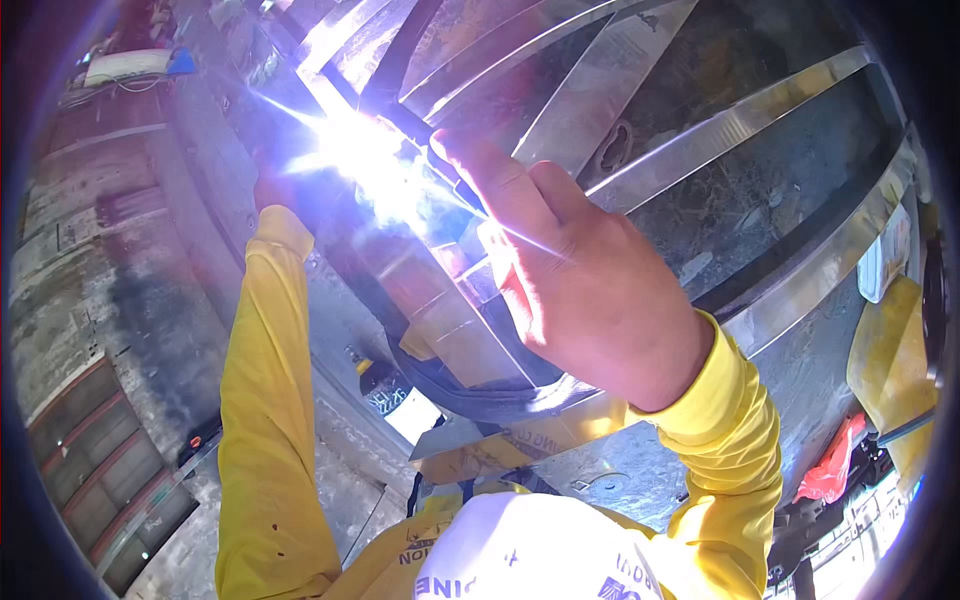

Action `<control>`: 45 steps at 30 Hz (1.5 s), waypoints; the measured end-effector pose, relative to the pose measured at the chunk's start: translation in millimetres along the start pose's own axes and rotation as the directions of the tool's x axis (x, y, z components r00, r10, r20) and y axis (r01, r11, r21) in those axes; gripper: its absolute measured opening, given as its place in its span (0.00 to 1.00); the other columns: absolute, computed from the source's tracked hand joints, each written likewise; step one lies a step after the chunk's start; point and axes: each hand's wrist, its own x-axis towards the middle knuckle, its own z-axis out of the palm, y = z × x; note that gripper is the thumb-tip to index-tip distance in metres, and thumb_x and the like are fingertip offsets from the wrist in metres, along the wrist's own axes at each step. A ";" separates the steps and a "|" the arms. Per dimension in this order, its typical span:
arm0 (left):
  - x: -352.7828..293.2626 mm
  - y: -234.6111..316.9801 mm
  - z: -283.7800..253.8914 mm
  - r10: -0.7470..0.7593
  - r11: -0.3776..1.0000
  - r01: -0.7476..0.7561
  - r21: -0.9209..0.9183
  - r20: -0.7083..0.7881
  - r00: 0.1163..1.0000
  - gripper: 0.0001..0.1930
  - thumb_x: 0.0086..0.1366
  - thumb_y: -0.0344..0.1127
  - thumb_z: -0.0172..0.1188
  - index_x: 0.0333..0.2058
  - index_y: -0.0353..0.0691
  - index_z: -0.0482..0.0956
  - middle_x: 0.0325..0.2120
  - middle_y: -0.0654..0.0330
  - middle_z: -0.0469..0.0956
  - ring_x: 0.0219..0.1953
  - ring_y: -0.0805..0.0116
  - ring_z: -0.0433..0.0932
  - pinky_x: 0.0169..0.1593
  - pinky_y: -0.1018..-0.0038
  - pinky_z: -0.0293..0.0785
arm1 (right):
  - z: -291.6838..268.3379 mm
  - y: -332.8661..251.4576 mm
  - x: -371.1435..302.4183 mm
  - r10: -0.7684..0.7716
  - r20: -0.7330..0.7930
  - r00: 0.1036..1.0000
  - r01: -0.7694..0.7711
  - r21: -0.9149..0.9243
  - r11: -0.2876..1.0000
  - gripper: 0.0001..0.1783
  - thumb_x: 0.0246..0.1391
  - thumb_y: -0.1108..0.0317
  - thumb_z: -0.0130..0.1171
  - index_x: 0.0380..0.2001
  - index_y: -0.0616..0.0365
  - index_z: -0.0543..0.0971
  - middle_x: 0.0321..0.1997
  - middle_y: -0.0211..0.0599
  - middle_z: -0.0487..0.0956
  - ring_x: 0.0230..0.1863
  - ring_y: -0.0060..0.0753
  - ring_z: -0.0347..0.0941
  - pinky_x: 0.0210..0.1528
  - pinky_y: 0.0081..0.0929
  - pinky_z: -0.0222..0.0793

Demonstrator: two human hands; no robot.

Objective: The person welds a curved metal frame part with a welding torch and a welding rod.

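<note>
A white-violet welding arc (365, 155) flares at the upper left and washes out what lies around it. My right hand (590, 270) is just to its right, fingers bent and closed round a dark, tube-like welding torch (412, 125). The torch tip is lost in the glare. My left hand (272, 190) is left of the arc; only part near the yellow cuff shows, and its fingers are hidden by the light. Under my right hand is a metal frame of shiny flat bars (610, 85), with a bare strip (490, 345) below the arc.
A dark bottle (378, 380) stands near the frame's lower left. Brown-red panels (95, 470) are at the far left. A red plastic bag (832, 460) and a yellow sheet-like piece (890, 350) lie at the right. A white cap (540, 550) shows at the lower edge.
</note>
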 end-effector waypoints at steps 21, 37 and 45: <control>-25.9 72.0 -11.3 -0.002 0.940 0.099 0.327 -0.285 0.959 0.57 0.75 0.80 0.45 0.71 0.20 0.76 0.68 0.41 0.83 0.68 0.44 0.82 0.72 0.59 0.74 | -3.6 -16.0 6.6 -0.035 -0.039 0.999 0.039 0.098 0.994 0.39 0.71 0.75 0.63 0.81 0.46 0.65 0.49 0.58 0.85 0.34 0.67 0.86 0.35 0.56 0.83; -30.1 62.7 -1.0 -0.021 0.920 0.135 0.368 -0.297 0.955 0.57 0.76 0.79 0.44 0.72 0.21 0.75 0.67 0.41 0.83 0.67 0.43 0.83 0.72 0.59 0.74 | -1.0 -10.2 5.0 -0.043 -0.027 0.999 0.044 0.058 0.997 0.44 0.67 0.78 0.63 0.83 0.47 0.63 0.48 0.55 0.82 0.35 0.66 0.84 0.36 0.54 0.83; -3.3 71.8 -31.1 0.037 0.903 0.106 0.415 -0.323 0.946 0.56 0.77 0.79 0.44 0.72 0.22 0.75 0.67 0.41 0.83 0.67 0.44 0.83 0.71 0.59 0.75 | -8.0 -18.6 7.8 -0.014 0.009 1.000 0.013 0.102 0.995 0.42 0.69 0.75 0.64 0.82 0.42 0.63 0.48 0.57 0.83 0.34 0.69 0.85 0.37 0.57 0.84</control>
